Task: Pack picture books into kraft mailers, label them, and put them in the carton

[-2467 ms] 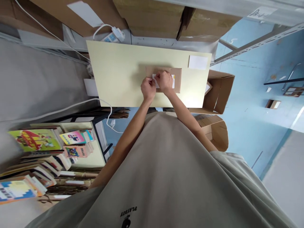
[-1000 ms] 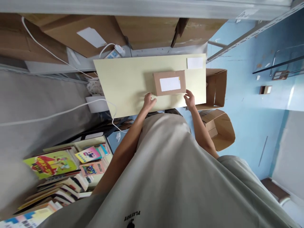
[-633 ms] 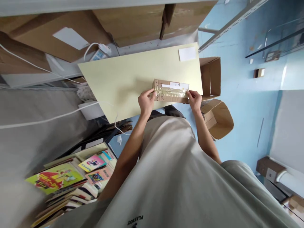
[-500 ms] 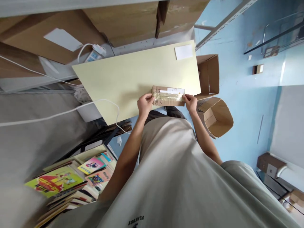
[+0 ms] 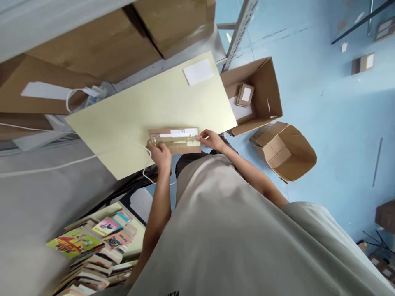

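A long, narrow cardboard box (image 5: 176,149) lies at the near edge of the pale yellow tabletop (image 5: 129,119). Shiny clear tape (image 5: 175,140) runs along its top, beside a white label (image 5: 184,132). My left hand (image 5: 161,157) grips the box's left end, thumb on top near the tape. At the opposite end, my right hand (image 5: 212,140) is closed in a pinch at the tape's end, against the box's edge; exactly what sits between the fingertips is small and hard to see.
White paper (image 5: 198,72) lies on the far right of the tabletop. A cardboard carton (image 5: 261,88) holding small boxes (image 5: 245,95) stands to the right, with another open carton (image 5: 285,154) nearer. A white cable (image 5: 92,157) crosses at left. Books (image 5: 101,246) are stacked lower left.
The view has shifted, so the table and box sit further left. My left hand has moved from pinching the box's top to wrapping its end. My right hand still pinches at the right end.
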`<state>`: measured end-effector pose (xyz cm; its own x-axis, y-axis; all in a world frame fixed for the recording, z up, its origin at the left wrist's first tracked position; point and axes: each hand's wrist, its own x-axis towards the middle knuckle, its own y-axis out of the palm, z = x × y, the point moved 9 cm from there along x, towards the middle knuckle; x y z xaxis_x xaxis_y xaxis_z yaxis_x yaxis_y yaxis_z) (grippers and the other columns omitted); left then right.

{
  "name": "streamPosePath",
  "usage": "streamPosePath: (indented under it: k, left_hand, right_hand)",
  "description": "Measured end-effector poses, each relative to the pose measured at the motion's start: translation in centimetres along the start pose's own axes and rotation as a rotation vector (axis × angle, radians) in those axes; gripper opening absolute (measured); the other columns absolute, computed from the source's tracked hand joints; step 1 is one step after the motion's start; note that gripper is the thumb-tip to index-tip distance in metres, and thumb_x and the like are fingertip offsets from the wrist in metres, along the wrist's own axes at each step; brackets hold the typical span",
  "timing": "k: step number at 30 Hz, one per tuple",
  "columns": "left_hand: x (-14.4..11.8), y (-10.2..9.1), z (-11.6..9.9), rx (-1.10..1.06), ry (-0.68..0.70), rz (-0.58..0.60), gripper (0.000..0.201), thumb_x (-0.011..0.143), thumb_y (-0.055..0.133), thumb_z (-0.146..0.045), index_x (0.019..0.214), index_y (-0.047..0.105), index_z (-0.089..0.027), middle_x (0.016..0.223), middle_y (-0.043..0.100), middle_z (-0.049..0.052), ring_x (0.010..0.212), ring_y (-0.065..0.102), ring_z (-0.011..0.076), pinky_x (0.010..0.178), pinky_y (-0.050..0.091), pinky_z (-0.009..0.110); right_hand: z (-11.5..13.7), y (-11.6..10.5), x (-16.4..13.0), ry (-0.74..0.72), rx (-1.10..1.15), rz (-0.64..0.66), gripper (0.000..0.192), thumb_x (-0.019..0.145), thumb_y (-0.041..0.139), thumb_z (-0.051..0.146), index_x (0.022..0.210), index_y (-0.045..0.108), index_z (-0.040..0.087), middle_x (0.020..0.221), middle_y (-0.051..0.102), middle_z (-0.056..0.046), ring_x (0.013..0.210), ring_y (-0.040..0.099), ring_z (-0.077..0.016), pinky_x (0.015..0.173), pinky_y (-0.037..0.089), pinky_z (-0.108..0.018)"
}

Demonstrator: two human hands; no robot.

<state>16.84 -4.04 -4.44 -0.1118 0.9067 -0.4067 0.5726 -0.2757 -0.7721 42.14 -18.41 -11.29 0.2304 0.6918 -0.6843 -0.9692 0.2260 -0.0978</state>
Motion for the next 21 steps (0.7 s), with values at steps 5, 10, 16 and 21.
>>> streamPosePath:
  k: [5, 10, 16, 21]
  left_hand:
    - [-2.9, -0.1, -6.5, 0.109, 0.057, -0.092, 0.061, 0.100, 0.053, -0.007, 0.161, 0.050, -0.007, 0.166, 0.055, 0.030, 0.166, 0.053, 0.0370, 0.143, 0.040, 0.051]
    - [-7.5, 1.4, -13.7, 0.269, 0.206, -0.112, 0.069, 0.100, 0.067, -0.018, 0.165, 0.046, -0.006, 0.171, 0.048, 0.034, 0.168, 0.043, 0.0486, 0.144, 0.034, 0.066]
    - [-9.8, 4.4, -18.6, 0.387, 0.318, -0.034, 0.078, 0.101, 0.070, -0.025, 0.171, 0.042, -0.006, 0.178, 0.042, 0.036, 0.171, 0.038, 0.0525, 0.144, 0.026, 0.072]
    - [-12.4, 5.5, -23.0, 0.339, 0.487, 0.125, 0.078, 0.107, 0.066, -0.029, 0.177, 0.041, -0.008, 0.183, 0.042, 0.032, 0.174, 0.037, 0.0503, 0.146, 0.026, 0.070]
  right_hand:
    - [-0.8, -2.7, 0.5, -0.013, 0.004, 0.085, 0.027, 0.099, 0.095, 0.043, 0.099, 0.075, 0.025, 0.103, 0.085, -0.004, 0.095, 0.080, -0.0222, 0.097, 0.066, -0.034]
    - [-3.2, -4.9, -0.5, 0.112, 0.208, 0.124, 0.037, 0.099, 0.094, 0.053, 0.108, 0.080, 0.020, 0.089, 0.084, -0.001, 0.088, 0.082, -0.0216, 0.082, 0.070, -0.032]
    - [-6.0, -5.0, -2.0, 0.313, 0.594, 0.071, 0.040, 0.088, 0.105, 0.054, 0.099, 0.084, 0.021, 0.099, 0.088, -0.004, 0.090, 0.087, -0.0202, 0.084, 0.073, -0.031]
    - [-7.0, -7.8, -4.2, 0.340, 0.719, -0.054, 0.041, 0.088, 0.104, 0.054, 0.100, 0.082, 0.022, 0.100, 0.088, -0.003, 0.096, 0.085, -0.0168, 0.096, 0.072, -0.030]
